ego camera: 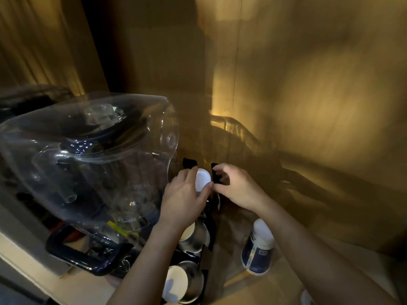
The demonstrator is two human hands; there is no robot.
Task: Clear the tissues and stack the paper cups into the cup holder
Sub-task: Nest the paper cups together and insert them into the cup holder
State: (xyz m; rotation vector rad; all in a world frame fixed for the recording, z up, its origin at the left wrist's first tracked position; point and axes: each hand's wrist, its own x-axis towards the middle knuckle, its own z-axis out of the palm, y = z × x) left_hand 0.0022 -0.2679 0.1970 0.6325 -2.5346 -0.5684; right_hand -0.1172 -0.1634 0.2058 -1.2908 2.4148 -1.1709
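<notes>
A paper cup (202, 179) is light, thin-walled and easy to crush, so it wants a gentle pinch around the side wall or the stiffer rolled rim, never a squeeze across the middle; its smooth coating looks a little slippery. This 1, white base up, sits between the 2 hands at the far end of the black cup holder (210, 236). The left hand (184, 200) curls around its left side, thumb and fingers touching the wall, grasping it. The right hand (236, 187) is just beside the cup on the right, fingers pinched on a black upright piece (215, 173) of the holder, seemingly steadying it, though the dim light makes that contact hard to confirm. Nearer in the holder, 2 more slots already carry cups (193, 236). A blue-and-white cup (258, 247) stands upside down on the desk (275, 289) to the right, under the right forearm, apart from the holder. No tissues are visible
</notes>
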